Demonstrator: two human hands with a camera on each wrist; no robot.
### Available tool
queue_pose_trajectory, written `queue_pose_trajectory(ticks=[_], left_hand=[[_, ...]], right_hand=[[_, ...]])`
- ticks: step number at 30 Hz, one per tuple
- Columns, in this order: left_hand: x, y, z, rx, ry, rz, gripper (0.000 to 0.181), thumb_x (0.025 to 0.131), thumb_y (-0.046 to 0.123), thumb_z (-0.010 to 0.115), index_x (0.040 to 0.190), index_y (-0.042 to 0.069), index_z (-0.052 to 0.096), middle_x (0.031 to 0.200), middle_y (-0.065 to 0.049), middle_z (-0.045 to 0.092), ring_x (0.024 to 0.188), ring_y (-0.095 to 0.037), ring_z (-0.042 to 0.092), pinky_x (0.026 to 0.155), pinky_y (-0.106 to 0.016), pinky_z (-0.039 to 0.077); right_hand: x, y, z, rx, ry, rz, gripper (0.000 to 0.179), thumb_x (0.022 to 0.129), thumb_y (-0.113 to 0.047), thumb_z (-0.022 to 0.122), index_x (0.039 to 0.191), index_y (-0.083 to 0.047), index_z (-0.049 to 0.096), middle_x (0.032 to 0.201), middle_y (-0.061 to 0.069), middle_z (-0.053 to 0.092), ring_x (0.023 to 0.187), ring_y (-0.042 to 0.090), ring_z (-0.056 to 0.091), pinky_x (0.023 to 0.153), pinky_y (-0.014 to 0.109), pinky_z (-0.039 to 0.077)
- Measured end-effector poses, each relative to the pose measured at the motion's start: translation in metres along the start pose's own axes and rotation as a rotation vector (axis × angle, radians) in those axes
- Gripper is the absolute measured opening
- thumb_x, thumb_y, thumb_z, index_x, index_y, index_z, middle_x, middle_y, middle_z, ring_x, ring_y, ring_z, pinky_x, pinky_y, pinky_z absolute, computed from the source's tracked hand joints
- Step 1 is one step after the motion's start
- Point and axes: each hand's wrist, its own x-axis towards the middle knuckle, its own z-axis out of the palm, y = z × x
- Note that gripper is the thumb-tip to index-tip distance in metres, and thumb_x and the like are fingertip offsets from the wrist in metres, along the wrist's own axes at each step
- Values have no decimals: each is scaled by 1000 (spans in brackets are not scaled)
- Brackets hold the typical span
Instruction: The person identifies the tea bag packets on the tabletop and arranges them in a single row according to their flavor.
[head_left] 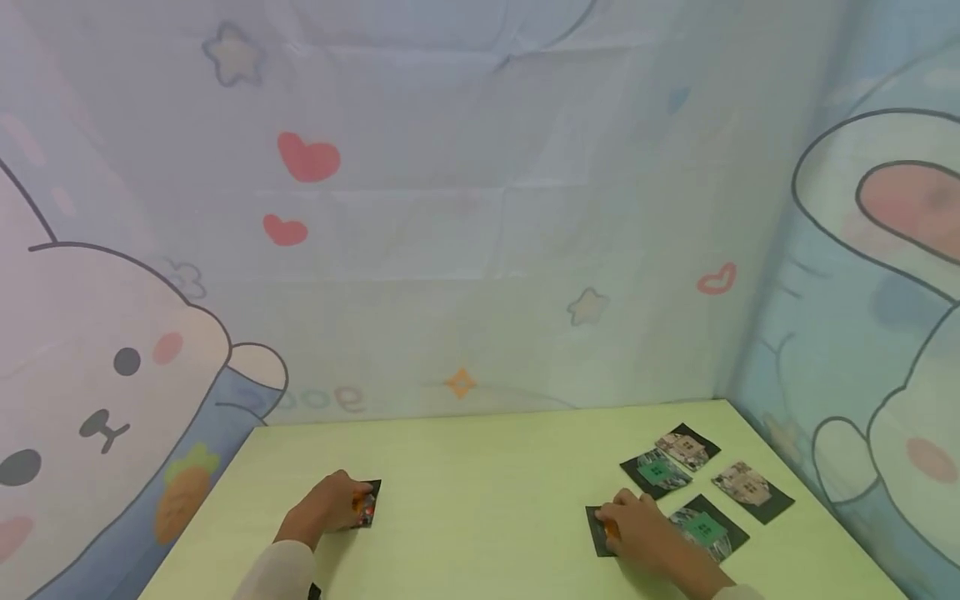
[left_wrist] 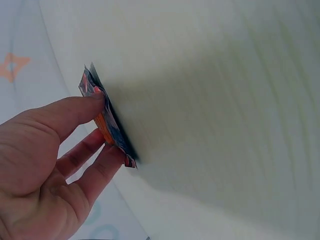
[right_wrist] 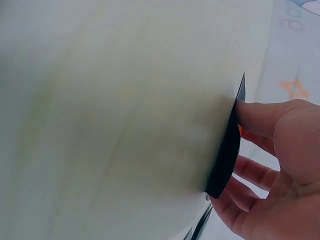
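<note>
My left hand point(head_left: 330, 500) is over the left part of the table. It pinches a small flat packet point(left_wrist: 112, 122), dark with red and orange print, between thumb and fingers. In the left wrist view the packet is tilted on edge, close over the tabletop. On the right side my right hand point(head_left: 641, 529) grips another small packet point(right_wrist: 227, 155), dark with a bit of orange showing, by its edges. That one also stands tilted in the right wrist view, close above the table, its printed side mostly hidden by the fingers.
Two packets with green print, one farther back point(head_left: 656, 472) and one nearer point(head_left: 705, 529), lie by the right hand. Two with beige print, a back one point(head_left: 687, 447) and a right one point(head_left: 752, 490), lie beyond. A printed cloth point(head_left: 465, 208) hangs behind the pale green table point(head_left: 465, 483).
</note>
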Motion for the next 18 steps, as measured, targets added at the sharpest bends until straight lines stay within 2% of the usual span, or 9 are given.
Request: queue_pose_trajectory(ticks=[7, 18], left_hand=[[2, 4, 3, 17, 20, 0, 48, 82, 1, 79, 129, 5, 71, 107, -19, 61, 93, -27, 61, 87, -48, 55], [-3, 8, -2, -5, 12, -42, 50, 81, 1, 80, 130, 6, 70, 110, -20, 61, 92, -29, 63, 88, -49, 57]], right_hand=[[9, -19, 8, -29, 74, -74, 25, 87, -15, 78, 112, -13, 76, 104, 4, 59, 85, 23, 44, 68, 38, 42], [30, -63, 22, -36, 98, -97, 24, 90, -12, 71, 113, -11, 76, 105, 9, 60, 81, 25, 43, 57, 35, 42]])
